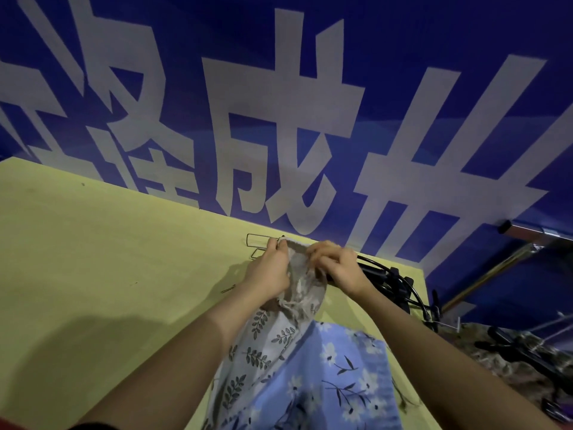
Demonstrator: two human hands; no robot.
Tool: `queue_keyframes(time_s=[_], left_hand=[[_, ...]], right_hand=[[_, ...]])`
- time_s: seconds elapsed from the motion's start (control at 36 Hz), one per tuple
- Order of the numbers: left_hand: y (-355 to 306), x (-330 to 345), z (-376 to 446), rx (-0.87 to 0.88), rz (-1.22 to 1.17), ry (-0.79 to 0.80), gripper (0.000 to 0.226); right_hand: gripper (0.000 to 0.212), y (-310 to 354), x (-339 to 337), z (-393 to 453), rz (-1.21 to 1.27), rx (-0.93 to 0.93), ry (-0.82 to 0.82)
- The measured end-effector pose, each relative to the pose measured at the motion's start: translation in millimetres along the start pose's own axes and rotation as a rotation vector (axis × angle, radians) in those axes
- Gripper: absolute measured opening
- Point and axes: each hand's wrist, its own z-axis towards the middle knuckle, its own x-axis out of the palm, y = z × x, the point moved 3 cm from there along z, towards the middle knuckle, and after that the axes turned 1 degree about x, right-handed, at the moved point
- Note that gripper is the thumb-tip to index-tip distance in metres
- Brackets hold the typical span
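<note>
Blue floral fabric (335,377) is spread nearest on the yellow-green table (108,243). A grey leaf-print cloth (263,342) is laid partly over its left edge and drawn away toward the far side. The cloth's bunched upper end is gripped by both hands: it is pinched at its top edge by the curled fingers of the left hand (269,268), and clutched just beside that by the right hand (338,265). A wire hanger (257,240) is seen just beyond the left hand, black hangers (390,280) beyond the right. A blue banner (403,57) is hung behind.
</note>
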Motion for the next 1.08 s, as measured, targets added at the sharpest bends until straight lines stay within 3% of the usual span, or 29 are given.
queue_keyframes(time_s=[0.06,0.11,0.22,0.33,0.56,0.72,1.08], left_hand=[[2,1,8,-0.025,-0.011,-0.008,0.068],[4,3,15,-0.051,-0.011,-0.013,0.060],[8,5,29,-0.094,-0.003,-0.007,0.048],[11,11,43,-0.087,-0.010,-0.018,0.055],[18,31,65,-0.057,-0.053,0.012,0.064],[20,39,68,-0.052,-0.069,0.012,0.064],[5,17,38,0.003,-0.038,-0.014,0.063]], right_hand=[[0.016,-6,-6,7,0.081,0.057,-0.188],[0.013,-19,-12,16,-0.101,0.143,-0.253],[0.038,-58,-15,36,-0.550,0.324,-0.076],[0.055,-82,-13,49,-0.693,0.426,0.129],[0.048,-110,-12,75,-0.983,0.374,0.305],[0.050,-107,-17,82,-0.880,0.367,0.362],[0.051,-50,-45,54,-0.998,0.210,0.109]])
